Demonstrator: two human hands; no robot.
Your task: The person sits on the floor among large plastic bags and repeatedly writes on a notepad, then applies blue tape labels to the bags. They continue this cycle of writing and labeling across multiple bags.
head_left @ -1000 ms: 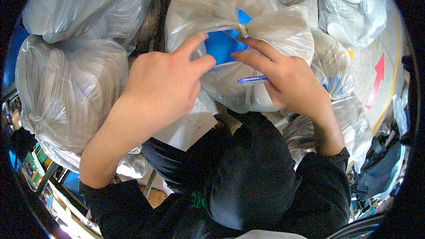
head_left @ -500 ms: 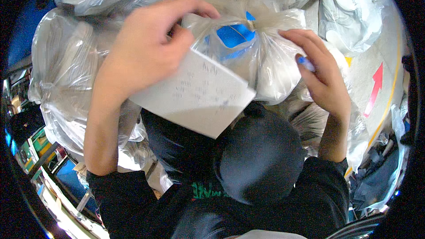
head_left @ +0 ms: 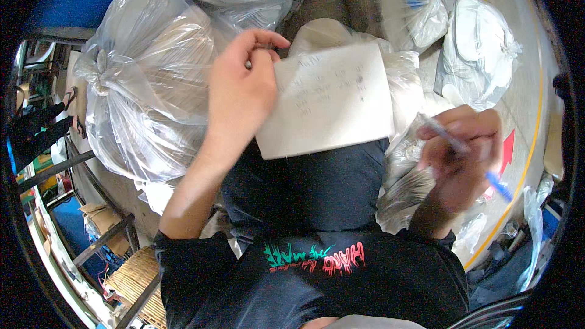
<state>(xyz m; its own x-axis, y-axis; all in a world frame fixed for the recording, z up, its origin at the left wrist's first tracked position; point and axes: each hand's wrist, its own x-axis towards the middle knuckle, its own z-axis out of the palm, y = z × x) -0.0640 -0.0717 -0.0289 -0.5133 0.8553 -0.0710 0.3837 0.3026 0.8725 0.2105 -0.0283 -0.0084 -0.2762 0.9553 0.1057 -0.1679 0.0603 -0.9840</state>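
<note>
A head-worn fisheye camera looks steeply down and forward, close above the wearer's left hand (head_left: 245,85), right hand (head_left: 463,143) and a handwritten white sheet (head_left: 332,106) near mid-frame, taking in a black printed T-shirt (head_left: 317,289) below and clear plastic bags (head_left: 152,85) beyond.

White paper (head_left: 332,106), blue-ended pen (head_left: 449,135)
</note>
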